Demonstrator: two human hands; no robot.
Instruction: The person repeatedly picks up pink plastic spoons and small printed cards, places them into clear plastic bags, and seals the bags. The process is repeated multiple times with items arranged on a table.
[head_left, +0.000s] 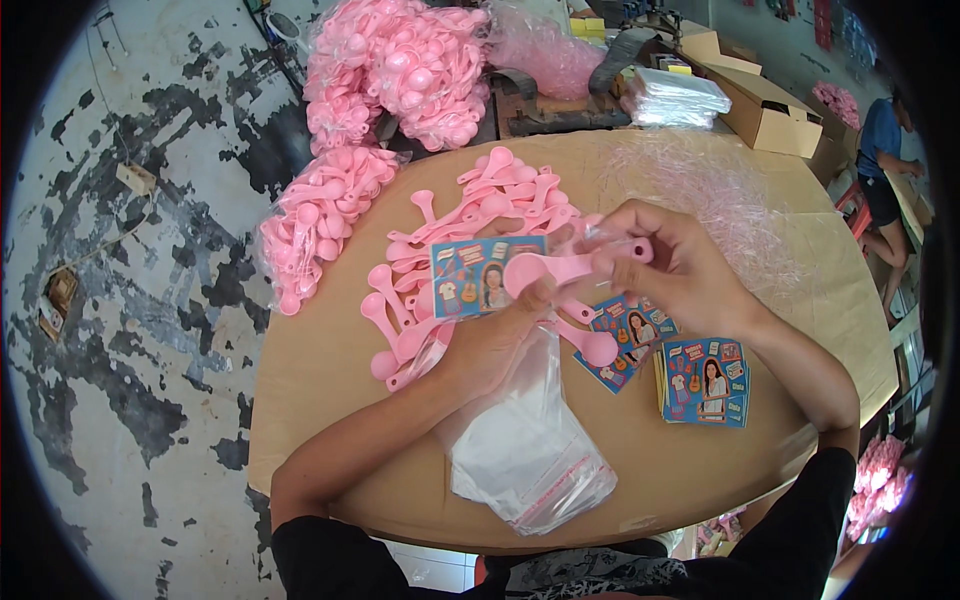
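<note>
My left hand is closed on a blue printed card, held upright above the table. A pink measuring spoon lies across the card's right side, its bowl at my left thumb. My right hand pinches the spoon's handle end; clear film seems to surround it, though its edges are hard to make out. Under my left wrist rests a stack of clear plastic bags. Loose pink spoons spread out behind and left of my hands. Several blue cards lie below my right hand, beside a neat card stack.
The round-edged table has a brown cover. Big bags of pink spoons stand at the far left, another bag nearer. Clear shreds lie far right. Behind are packed bags and an open carton. A person works at right.
</note>
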